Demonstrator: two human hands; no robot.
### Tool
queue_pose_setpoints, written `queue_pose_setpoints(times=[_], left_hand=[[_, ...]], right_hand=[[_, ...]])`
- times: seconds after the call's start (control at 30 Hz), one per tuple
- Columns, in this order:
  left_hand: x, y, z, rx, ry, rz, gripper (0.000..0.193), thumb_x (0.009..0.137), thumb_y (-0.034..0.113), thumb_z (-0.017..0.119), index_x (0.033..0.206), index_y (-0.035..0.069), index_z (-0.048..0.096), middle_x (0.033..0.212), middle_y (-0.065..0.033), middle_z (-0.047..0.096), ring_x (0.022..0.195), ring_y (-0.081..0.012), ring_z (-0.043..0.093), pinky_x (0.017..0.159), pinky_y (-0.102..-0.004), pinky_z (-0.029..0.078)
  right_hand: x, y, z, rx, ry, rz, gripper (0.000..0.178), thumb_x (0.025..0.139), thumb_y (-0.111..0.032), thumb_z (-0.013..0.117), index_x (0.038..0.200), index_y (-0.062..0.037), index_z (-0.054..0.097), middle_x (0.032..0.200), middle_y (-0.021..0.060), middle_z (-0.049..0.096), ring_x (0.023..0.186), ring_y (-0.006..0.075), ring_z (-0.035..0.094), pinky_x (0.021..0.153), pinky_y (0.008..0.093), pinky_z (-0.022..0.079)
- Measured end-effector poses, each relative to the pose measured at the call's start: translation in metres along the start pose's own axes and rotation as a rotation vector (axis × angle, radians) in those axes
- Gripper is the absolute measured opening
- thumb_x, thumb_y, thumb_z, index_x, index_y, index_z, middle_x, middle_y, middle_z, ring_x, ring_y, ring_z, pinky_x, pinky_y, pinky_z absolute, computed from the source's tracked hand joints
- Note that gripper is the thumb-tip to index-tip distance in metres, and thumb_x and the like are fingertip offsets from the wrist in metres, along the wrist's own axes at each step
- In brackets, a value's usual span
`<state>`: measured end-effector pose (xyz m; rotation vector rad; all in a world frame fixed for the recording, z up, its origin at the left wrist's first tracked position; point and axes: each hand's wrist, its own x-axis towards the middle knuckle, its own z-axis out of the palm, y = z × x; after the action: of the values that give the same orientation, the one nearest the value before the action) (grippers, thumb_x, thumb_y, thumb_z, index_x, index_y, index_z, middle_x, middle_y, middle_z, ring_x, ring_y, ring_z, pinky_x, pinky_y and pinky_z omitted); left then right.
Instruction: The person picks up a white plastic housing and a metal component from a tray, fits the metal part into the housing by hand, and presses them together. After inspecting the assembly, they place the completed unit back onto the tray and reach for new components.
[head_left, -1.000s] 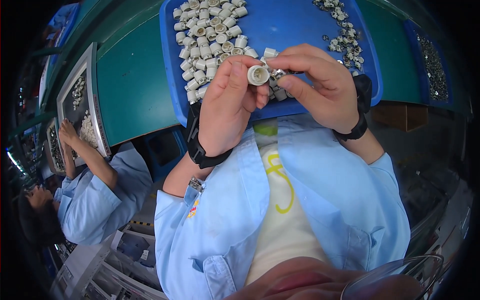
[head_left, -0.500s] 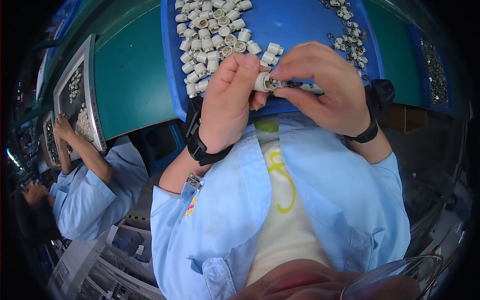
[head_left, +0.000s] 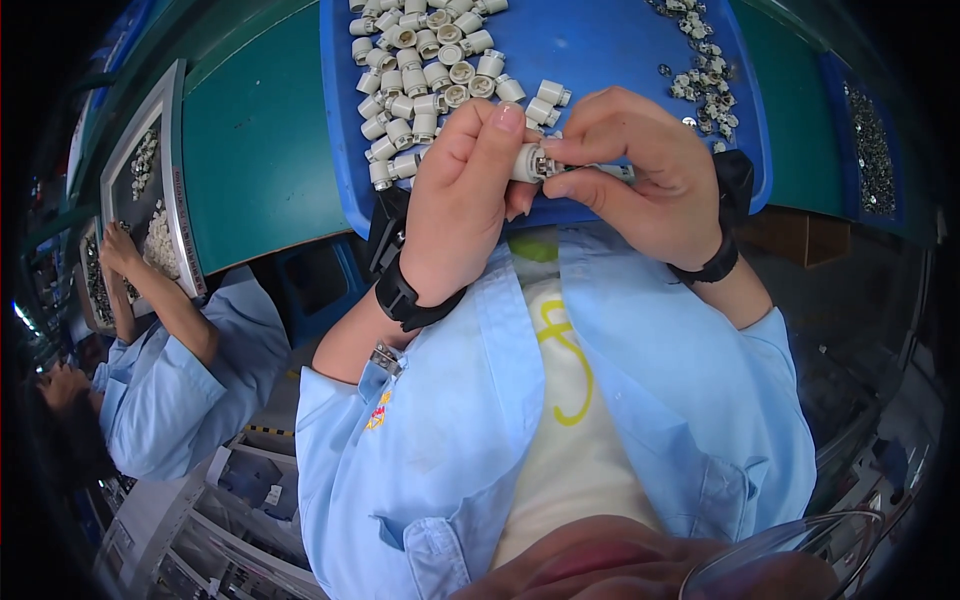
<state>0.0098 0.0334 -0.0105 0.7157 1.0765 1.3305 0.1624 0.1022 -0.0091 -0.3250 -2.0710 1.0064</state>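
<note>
My left hand (head_left: 462,195) is closed around a white lamp socket (head_left: 527,164), held on its side with the open end facing right. Metal shows at that end. There my right hand (head_left: 645,170) pinches a small metal part (head_left: 548,166) against the socket with thumb and forefinger. A slim, light-coloured rod (head_left: 620,172) lies under the curled fingers of the same hand; its kind is not clear. Both hands are above the near edge of a blue tray (head_left: 600,60). Loose white lamp sockets (head_left: 410,80) crowd the tray's left side.
Small metal pieces (head_left: 705,75) lie along the tray's right side. Farther right stands a blue bin (head_left: 872,150) of tiny metal parts. On the left, a co-worker (head_left: 190,370) reaches into a framed tray (head_left: 180,190) on the green table (head_left: 255,150).
The right fingers have shifted slightly left, and the metal part now sits closer against the socket's end. The socket has turned a little, showing more of its open end.
</note>
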Motion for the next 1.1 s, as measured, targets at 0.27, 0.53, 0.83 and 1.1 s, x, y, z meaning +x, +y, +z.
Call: queue_pose_setpoints(times=[0.27, 0.53, 0.83, 1.1], left_hand=[[0.001, -0.001, -0.001, 0.000, 0.031, -0.025, 0.025, 0.093, 0.028, 0.046, 0.079, 0.007, 0.050, 0.062, 0.0027, 0.050, 0.047, -0.0015, 0.041, 0.043, -0.0155, 0.032], [0.003, -0.004, -0.003, 0.043, 0.061, 0.037, 0.023, 0.092, 0.025, 0.048, 0.076, 0.007, 0.048, 0.061, 0.0031, 0.049, 0.046, -0.0014, 0.041, 0.042, -0.0157, 0.032], [0.000, -0.003, -0.001, 0.109, 0.120, 0.134, 0.024, 0.092, 0.020, 0.049, 0.073, 0.008, 0.043, 0.060, 0.0036, 0.047, 0.046, -0.0011, 0.040, 0.042, -0.0161, 0.032], [-0.003, -0.011, -0.004, 0.202, 0.106, 0.309, 0.023, 0.092, 0.021, 0.048, 0.074, 0.007, 0.045, 0.057, 0.0039, 0.045, 0.046, -0.0010, 0.039, 0.041, -0.0161, 0.032]], right_hand=[[-0.003, -0.002, 0.003, -0.144, 0.022, -0.069, 0.024, 0.063, 0.003, 0.072, 0.085, 0.0011, 0.063, 0.082, 0.0082, 0.059, 0.076, 0.0218, 0.056, 0.063, 0.0276, 0.045], [-0.003, 0.001, 0.006, -0.213, 0.027, -0.114, 0.023, 0.063, 0.004, 0.071, 0.085, 0.0012, 0.063, 0.081, 0.0095, 0.059, 0.074, 0.0233, 0.057, 0.063, 0.0285, 0.045], [-0.004, -0.004, 0.012, -0.150, 0.044, 0.010, 0.020, 0.066, 0.004, 0.070, 0.084, 0.0003, 0.063, 0.080, 0.0103, 0.059, 0.074, 0.0235, 0.057, 0.064, 0.0293, 0.045], [-0.011, 0.001, 0.017, 0.008, 0.080, 0.065, 0.022, 0.065, 0.004, 0.070, 0.085, 0.0004, 0.063, 0.080, 0.0097, 0.059, 0.074, 0.0231, 0.057, 0.064, 0.0284, 0.045]])
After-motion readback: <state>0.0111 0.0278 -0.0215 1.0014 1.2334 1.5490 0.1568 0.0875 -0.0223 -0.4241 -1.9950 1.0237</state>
